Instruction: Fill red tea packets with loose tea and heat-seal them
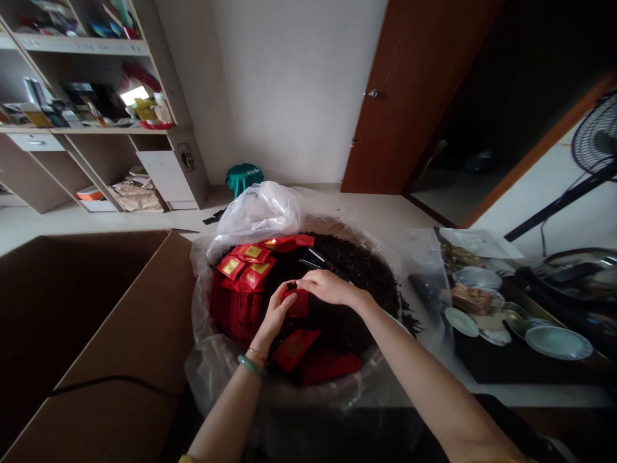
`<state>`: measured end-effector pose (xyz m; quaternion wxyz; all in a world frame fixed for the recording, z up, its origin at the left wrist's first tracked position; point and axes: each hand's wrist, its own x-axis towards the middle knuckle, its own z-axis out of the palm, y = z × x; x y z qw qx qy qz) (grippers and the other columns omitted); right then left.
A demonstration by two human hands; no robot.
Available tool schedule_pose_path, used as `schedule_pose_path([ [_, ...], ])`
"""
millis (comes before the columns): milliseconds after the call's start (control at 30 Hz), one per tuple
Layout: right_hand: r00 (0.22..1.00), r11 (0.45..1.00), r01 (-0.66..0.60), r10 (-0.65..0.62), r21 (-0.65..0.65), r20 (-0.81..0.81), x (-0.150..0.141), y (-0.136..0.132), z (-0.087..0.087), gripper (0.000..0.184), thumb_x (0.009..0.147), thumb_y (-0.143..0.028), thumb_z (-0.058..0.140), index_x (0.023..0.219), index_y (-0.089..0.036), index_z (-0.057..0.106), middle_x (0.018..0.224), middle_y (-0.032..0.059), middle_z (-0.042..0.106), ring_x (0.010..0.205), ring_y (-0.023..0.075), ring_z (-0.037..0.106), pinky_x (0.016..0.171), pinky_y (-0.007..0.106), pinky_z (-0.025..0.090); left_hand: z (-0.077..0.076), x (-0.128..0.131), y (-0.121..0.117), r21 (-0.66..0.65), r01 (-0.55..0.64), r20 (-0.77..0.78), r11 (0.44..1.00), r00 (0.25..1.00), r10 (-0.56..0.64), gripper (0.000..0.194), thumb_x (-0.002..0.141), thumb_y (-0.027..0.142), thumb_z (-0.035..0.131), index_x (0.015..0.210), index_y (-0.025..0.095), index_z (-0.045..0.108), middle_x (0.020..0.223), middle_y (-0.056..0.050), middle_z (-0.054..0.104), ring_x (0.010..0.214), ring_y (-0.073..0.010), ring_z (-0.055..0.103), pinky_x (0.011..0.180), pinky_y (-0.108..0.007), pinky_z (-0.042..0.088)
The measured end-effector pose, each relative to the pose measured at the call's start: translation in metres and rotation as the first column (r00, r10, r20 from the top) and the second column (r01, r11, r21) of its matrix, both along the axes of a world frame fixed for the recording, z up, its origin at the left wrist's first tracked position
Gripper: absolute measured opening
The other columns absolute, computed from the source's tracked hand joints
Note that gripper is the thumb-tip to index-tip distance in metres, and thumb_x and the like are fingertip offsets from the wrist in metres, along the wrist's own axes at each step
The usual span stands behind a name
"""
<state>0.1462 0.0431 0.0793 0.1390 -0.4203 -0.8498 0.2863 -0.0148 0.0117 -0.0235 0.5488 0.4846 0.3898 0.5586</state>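
Observation:
Both hands meet over a large round container lined with clear plastic (357, 392) and heaped with dark dried leaves (366, 270) that look like tea. A small red packet (299, 303) is held upright between my hands. My left hand (277, 312), with a green bangle at the wrist, is closed on its left side. My right hand (328, 286) has its fingers closed at the packet's top edge, where something dark shows. Left of them are red packets with gold labels (253, 276) on a tight stack of red packets (236, 312). More red packets (295, 348) lie nearer me.
Slim metal-looking tools (315, 257) rest on the leaves behind my right hand. A large open cardboard box (130, 334) stands at the left. At right, a dark tray (501, 370) carries bowls and lids. A fan (598, 135) stands beyond it.

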Motion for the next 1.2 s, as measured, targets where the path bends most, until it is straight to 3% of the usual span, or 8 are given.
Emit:
schedule_pose_path([
  [133, 0.997, 0.996, -0.043, 0.047, 0.078, -0.057, 0.001, -0.004, -0.017, 0.026, 0.082, -0.029, 0.063, 0.106, -0.02, 0.07, 0.104, 0.0082, 0.068, 0.095, 0.0195, 0.063, 0.086, 0.03, 0.045, 0.001, 0.001, 0.002, -0.045, 0.0, 0.065, 0.999, 0.998, 0.003, 0.04, 0.072, 0.043, 0.07, 0.099, 0.014, 0.069, 0.095, -0.008, 0.071, 0.085, -0.019, 0.064, 0.076, -0.027, 0.05],
  [367, 0.956, 0.981, 0.174, -0.147, 0.086, -0.255, -0.009, -0.002, -0.048, 0.013, 0.078, -0.016, 0.061, 0.086, -0.018, 0.071, 0.087, 0.0047, 0.066, 0.077, 0.0145, 0.062, 0.075, 0.028, 0.049, 0.003, 0.001, 0.005, -0.219, -0.031, 0.243, 0.975, 0.966, 0.085, 0.045, 0.055, 0.041, 0.082, 0.089, 0.013, 0.073, 0.078, -0.006, 0.073, 0.064, -0.0145, 0.064, 0.063, -0.025, 0.05],
  [533, 0.747, 0.906, 0.384, -0.419, -0.18, -0.515, -0.012, -0.009, -0.068, 0.03, 0.07, -0.027, 0.067, 0.099, -0.017, 0.064, 0.085, 0.0039, 0.068, 0.071, 0.015, 0.063, 0.07, 0.03, 0.052, -0.001, 0.001, 0.007, -0.249, -0.107, 0.228, 0.963, 0.96, 0.165, 0.043, 0.054, 0.04, 0.083, 0.087, 0.013, 0.074, 0.076, -0.007, 0.074, 0.063, -0.0151, 0.065, 0.062, -0.026, 0.051],
  [700, 0.594, 0.795, 0.37, -0.601, -0.481, -0.535, -0.014, -0.016, -0.077, 0.036, 0.062, -0.038, 0.071, 0.089, -0.015, 0.066, 0.08, 0.0058, 0.07, 0.071, 0.019, 0.064, 0.055, 0.027, 0.049, 0.001, 0.001, 0.004, -0.208, -0.125, 0.164, 0.97, 0.973, 0.161, 0.049, 0.06, 0.039, 0.08, 0.102, 0.014, 0.071, 0.089, -0.008, 0.075, 0.073, -0.0172, 0.067, 0.067, -0.027, 0.053],
  [800, 0.515, 0.764, 0.389, -0.643, -0.515, -0.566, -0.013, -0.018, -0.079, 0.032, 0.059, -0.04, 0.073, 0.079, -0.015, 0.067, 0.073, 0.0046, 0.069, 0.066, 0.0176, 0.062, 0.055, 0.027, 0.048, 0.003, 0.002, 0.003, -0.192, -0.038, 0.179, 0.981, 0.981, 0.073, 0.065, 0.064, 0.039, 0.078, 0.122, 0.017, 0.06, 0.088, -0.007, 0.074, 0.07, -0.0162, 0.066, 0.065, -0.027, 0.053],
  [867, 0.485, 0.768, 0.406, -0.64, -0.495, -0.596, -0.012, -0.019, -0.078, 0.03, 0.059, -0.042, 0.074, 0.072, -0.016, 0.067, 0.069, 0.0039, 0.069, 0.064, 0.0172, 0.062, 0.059, 0.028, 0.049, 0.002, 0.002, 0.002, -0.192, -0.004, 0.166, 0.981, 0.985, 0.036, 0.06, 0.063, 0.039, 0.078, 0.116, 0.014, 0.064, 0.08, -0.005, 0.073, 0.065, -0.0147, 0.065, 0.062, -0.025, 0.051],
  [1000, 0.508, 0.784, 0.403, -0.621, -0.472, -0.597, -0.009, -0.021, -0.077, 0.031, 0.061, -0.043, 0.073, 0.076, -0.017, 0.068, 0.07, 0.0036, 0.069, 0.065, 0.018, 0.062, 0.058, 0.029, 0.05, -0.003, 0.002, 0.002, -0.229, 0.011, 0.119, 0.973, 0.993, 0.017, 0.034, 0.063, 0.041, 0.078, 0.078, 0.011, 0.073, 0.067, -0.004, 0.07, 0.058, -0.0136, 0.061, 0.057, -0.023, 0.047],
  [1200, 0.649, 0.804, 0.393, -0.586, -0.446, -0.485, -0.008, -0.023, -0.08, 0.034, 0.066, -0.045, 0.067, 0.082, -0.016, 0.071, 0.078, 0.0065, 0.072, 0.07, 0.0213, 0.064, 0.051, 0.027, 0.047, -0.004, 0.002, 0.003, -0.23, -0.011, 0.098, 0.973, 0.995, 0.034, 0.03, 0.058, 0.039, 0.081, 0.064, 0.012, 0.07, 0.06, -0.001, 0.066, 0.055, -0.0115, 0.056, 0.055, -0.022, 0.043],
])
